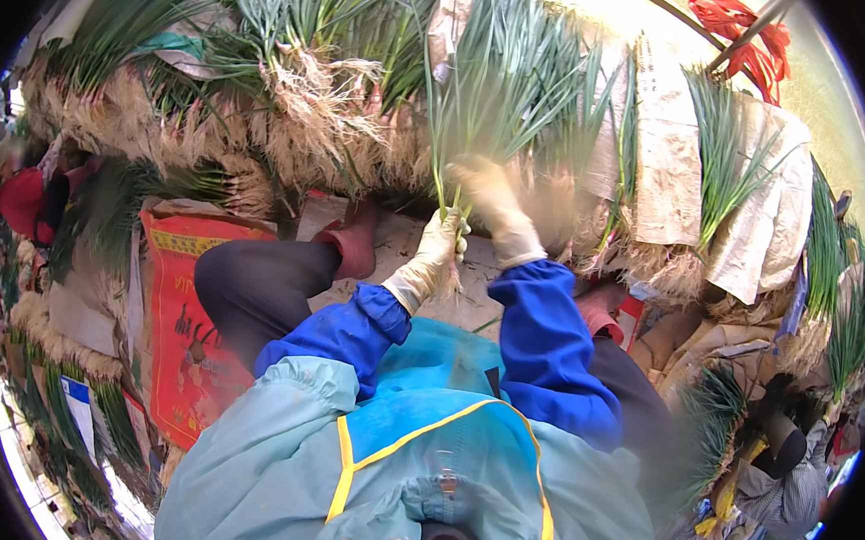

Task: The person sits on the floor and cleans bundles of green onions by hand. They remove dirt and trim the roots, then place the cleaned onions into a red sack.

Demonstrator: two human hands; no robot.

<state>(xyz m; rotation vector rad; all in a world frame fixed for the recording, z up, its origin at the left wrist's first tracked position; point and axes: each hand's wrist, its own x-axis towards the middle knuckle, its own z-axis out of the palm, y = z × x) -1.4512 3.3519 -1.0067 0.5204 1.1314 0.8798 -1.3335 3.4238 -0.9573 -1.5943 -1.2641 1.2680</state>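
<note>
My gloved left hand [438, 249] is closed around a few green onions [437, 172]. Their leaves point up and away from me, and pale roots [450, 280] hang below the fist. Just to the right, my gloved right hand [488, 199] is blurred near the held stalks; its fingers are too smeared to tell whether they grip anything. Beyond both hands, a long row of green onions [510, 72] lies with its roots facing me. On top of the row, a loose bunch of onions with tangled roots [316, 100] rests left of my hands.
Woven sacks [666, 151] drape over the row at right. A red printed sack [191, 328] lies by my left knee. Other people, one in red [23, 204] at left and one in a striped sleeve [786, 483] at right, are nearby. A red plastic bag [749, 40] hangs at the top right.
</note>
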